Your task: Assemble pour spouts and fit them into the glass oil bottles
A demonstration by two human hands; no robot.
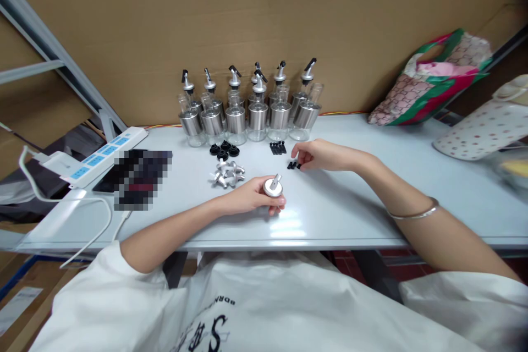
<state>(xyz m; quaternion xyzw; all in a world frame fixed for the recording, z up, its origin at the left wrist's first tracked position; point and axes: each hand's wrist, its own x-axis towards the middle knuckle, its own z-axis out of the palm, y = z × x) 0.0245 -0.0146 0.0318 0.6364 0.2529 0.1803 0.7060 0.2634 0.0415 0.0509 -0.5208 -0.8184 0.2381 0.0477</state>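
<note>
My left hand point(264, 195) is closed around a silver pourer spout point(273, 187), its round cap and short tube facing up. My right hand point(315, 154) is over the table with curled fingers and a gap between its index finger and thumb. Its fingertips reach a few small black plastic pieces point(292, 165), the nearest partly hidden by them. Several longer black flip levers point(278, 147) lie in a row just beyond. To the left are a pile of silver pourer spouts point(226, 174) and a cluster of black stoppers point(223, 150).
Glass bottles with steel sleeves point(236, 121) stand in rows at the back, some topped with pourers. A power strip point(107, 154) and blurred-out dark item point(140, 179) lie left. A patterned bag point(429, 85) and dotted white container point(482, 126) are right.
</note>
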